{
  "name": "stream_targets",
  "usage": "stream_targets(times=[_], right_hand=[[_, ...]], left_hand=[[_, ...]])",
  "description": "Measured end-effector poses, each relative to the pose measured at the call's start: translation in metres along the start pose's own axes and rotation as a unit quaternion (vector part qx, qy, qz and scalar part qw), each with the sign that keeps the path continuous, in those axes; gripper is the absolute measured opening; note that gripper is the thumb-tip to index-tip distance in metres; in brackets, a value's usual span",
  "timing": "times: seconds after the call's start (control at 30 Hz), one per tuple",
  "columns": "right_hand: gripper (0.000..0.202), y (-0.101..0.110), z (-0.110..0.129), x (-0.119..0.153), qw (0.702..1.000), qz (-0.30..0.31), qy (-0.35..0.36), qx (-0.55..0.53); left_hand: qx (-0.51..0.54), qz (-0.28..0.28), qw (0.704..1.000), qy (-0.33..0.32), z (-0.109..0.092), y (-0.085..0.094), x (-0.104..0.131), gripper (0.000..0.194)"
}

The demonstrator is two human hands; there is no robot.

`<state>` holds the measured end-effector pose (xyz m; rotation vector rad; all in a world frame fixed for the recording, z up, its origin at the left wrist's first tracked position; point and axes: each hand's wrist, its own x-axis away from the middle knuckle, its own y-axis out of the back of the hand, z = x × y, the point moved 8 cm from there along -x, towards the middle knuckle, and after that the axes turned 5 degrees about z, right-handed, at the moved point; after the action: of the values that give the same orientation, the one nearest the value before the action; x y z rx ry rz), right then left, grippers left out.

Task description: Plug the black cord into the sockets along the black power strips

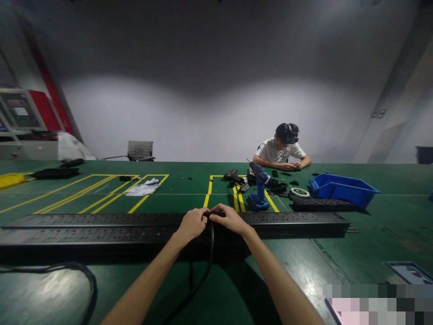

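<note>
Two long black socket strips lie across the green table, the rear strip [291,218] reaching farther right than the front strip [77,235]. My left hand [196,222] and my right hand [227,218] meet over the strips near the middle, fingers closed around the upper end of a black cable [211,253]. From there the cable hangs down toward me and curves to the lower left. My fingers hide what lies right at the cable's end.
A blue cordless drill [260,185] stands beyond the strips, near a blue bin [345,188] and a white ring [300,192]. White bags [144,187] lie at the back left. Across the table a person [281,151] leans on it. Another thick cable [91,289] curves at the lower left.
</note>
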<state>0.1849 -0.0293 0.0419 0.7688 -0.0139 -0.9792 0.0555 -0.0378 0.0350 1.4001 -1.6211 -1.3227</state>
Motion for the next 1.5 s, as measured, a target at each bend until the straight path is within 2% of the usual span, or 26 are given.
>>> stream_targets(times=[0.27, 0.4, 0.5, 0.6, 0.77, 0.93, 1.27, 1.43, 1.5], right_hand=[[0.036, 0.002, 0.006, 0.002, 1.000, -0.001, 0.014, 0.004], [0.033, 0.000, 0.005, 0.003, 0.999, 0.025, 0.013, -0.017], [0.044, -0.001, 0.006, 0.006, 0.998, 0.047, 0.024, -0.021], [0.054, -0.001, 0.009, 0.006, 0.999, 0.037, 0.031, 0.010], [0.042, -0.001, 0.012, 0.004, 0.998, 0.001, 0.019, 0.063], [0.035, -0.001, 0.015, 0.005, 0.996, -0.009, 0.028, 0.089], [0.043, 0.000, 0.005, 0.003, 1.000, 0.000, 0.017, 0.024], [0.029, -0.001, -0.001, 0.002, 0.999, 0.017, -0.001, -0.038], [0.030, 0.000, 0.000, 0.002, 0.999, 0.008, -0.005, -0.039]], left_hand=[[-0.001, -0.016, 1.000, -0.008, 0.007, -0.006, -0.004, 0.033], [-0.007, -0.020, 1.000, -0.006, 0.008, -0.006, -0.003, 0.031], [-0.010, -0.021, 1.000, -0.004, 0.007, -0.005, -0.002, 0.029], [-0.012, -0.018, 1.000, -0.004, 0.005, -0.003, -0.001, 0.028], [-0.014, -0.014, 1.000, 0.005, 0.006, -0.003, -0.002, 0.028], [-0.009, -0.011, 1.000, -0.002, 0.005, -0.003, -0.002, 0.027], [-0.017, -0.017, 1.000, 0.001, 0.006, -0.005, -0.004, 0.031], [-0.014, -0.017, 1.000, -0.003, 0.005, -0.004, -0.004, 0.031], [-0.009, -0.009, 1.000, -0.004, 0.005, -0.004, -0.003, 0.031]])
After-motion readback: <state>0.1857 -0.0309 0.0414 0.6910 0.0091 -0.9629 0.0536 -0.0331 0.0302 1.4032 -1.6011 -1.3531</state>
